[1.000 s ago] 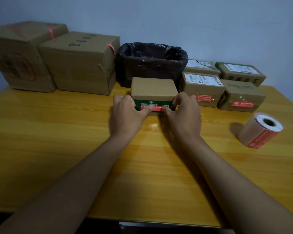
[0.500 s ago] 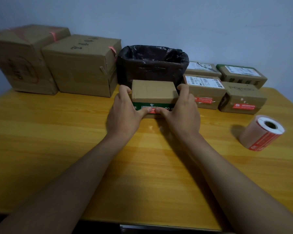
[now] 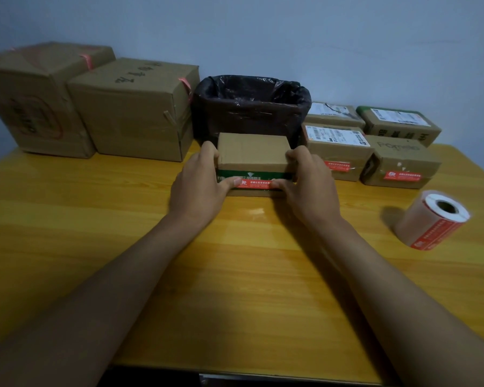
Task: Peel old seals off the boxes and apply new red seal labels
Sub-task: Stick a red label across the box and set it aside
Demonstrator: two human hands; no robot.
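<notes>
The table (image 3: 67, 247) carries the small box (image 3: 252, 152) at center, directly ahead of both hands, its long axis running left to right. The left hand (image 3: 200, 188) grips the left end and the right hand (image 3: 309, 188) the right end, both equally near. Both thumbs press the red seal label (image 3: 256, 184) flat on the front face.

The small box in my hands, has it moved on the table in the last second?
No. The small box sits right in front of the black-lined bin, as before; only the fingers shifted.
</notes>
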